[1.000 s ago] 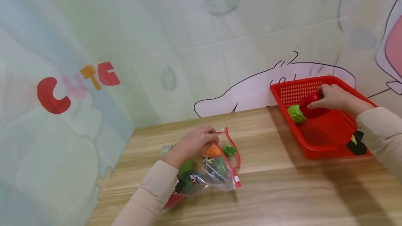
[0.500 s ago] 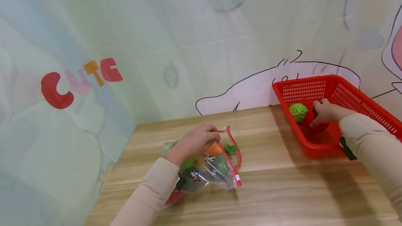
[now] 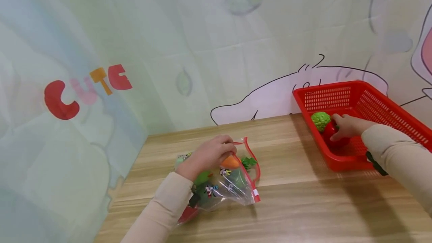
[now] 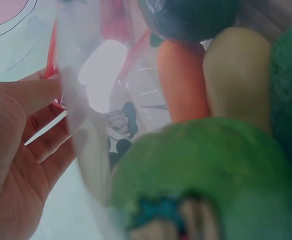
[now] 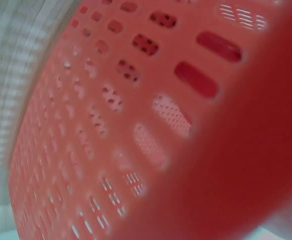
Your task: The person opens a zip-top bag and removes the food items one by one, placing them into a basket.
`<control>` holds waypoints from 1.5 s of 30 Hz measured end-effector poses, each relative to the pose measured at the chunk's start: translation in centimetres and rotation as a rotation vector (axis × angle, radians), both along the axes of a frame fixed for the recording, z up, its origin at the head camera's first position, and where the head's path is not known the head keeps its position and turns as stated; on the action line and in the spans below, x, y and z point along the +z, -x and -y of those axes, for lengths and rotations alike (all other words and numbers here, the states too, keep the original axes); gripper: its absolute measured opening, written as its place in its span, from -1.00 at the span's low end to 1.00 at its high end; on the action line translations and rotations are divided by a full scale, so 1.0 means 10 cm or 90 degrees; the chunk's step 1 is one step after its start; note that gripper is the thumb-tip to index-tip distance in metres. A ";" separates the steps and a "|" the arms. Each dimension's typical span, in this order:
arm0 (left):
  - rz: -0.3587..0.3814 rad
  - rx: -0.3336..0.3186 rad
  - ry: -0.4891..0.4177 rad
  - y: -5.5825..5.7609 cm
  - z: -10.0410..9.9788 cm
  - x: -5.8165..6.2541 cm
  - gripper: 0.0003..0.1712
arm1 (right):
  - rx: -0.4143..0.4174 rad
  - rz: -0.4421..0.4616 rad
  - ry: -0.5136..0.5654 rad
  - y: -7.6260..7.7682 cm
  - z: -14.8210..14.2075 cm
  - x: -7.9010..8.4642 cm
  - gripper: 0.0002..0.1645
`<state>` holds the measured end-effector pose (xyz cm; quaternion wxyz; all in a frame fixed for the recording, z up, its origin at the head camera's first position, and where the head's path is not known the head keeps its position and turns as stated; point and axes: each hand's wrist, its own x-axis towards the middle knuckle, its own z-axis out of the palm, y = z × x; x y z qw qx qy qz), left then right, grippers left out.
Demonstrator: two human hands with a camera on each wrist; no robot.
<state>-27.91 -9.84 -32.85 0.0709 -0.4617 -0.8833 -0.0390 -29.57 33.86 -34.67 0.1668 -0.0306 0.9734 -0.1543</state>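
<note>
My left hand (image 3: 210, 155) pinches the red-edged mouth of a clear zip bag (image 3: 216, 194) printed with cartoon figures. Through the plastic in the left wrist view show an orange carrot-like piece (image 4: 183, 82), a pale tan one (image 4: 238, 75), a large green round one (image 4: 200, 160) and dark green ones. Inside the red basket (image 3: 332, 160), my right hand (image 3: 349, 126) grips a red bell pepper (image 3: 329, 134) low down, fingers on top and thumb on the near side. A bumpy light green piece (image 3: 320, 120) sits right beside the pepper. The basket wall (image 5: 106, 100) fills most of the right wrist view.
The wooden table (image 3: 287, 213) runs beneath both bag and basket. A printed cloth backdrop (image 3: 189, 48) with the letters CUTE stands behind the table and along its left side. Green leaves (image 3: 248, 162) show at the bag's mouth.
The right hand has lowered the red bell pepper into the basket and moved it towards the near left, beside the light green piece. The left hand keeps its hold on the bag.
</note>
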 end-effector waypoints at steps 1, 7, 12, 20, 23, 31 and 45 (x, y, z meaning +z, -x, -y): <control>0.002 0.002 0.001 0.00 0.00 0.00 -0.85 | -0.005 0.007 0.004 0.01 0.00 0.00 0.16; 0.020 0.015 0.005 0.00 0.01 0.01 -0.84 | -0.014 0.018 0.024 0.01 0.00 0.03 0.21; 0.025 0.022 0.008 0.00 0.01 0.01 -0.84 | -0.001 -0.019 0.038 -0.04 0.00 0.18 0.16; 0.036 0.042 0.015 0.00 0.00 0.04 -0.82 | 0.049 -0.097 0.108 -0.17 0.25 0.56 0.03; 0.031 0.037 0.013 0.01 -0.01 0.03 -0.82 | 0.073 -0.146 0.133 -0.24 0.50 0.63 -0.12; 0.009 0.004 -0.003 0.03 -0.04 0.01 -0.84 | 0.170 -0.341 0.178 -0.38 1.31 0.46 -0.66; -0.018 -0.029 -0.039 0.04 -0.07 -0.06 -0.86 | 0.384 -0.093 0.300 -0.18 2.15 -0.42 -0.49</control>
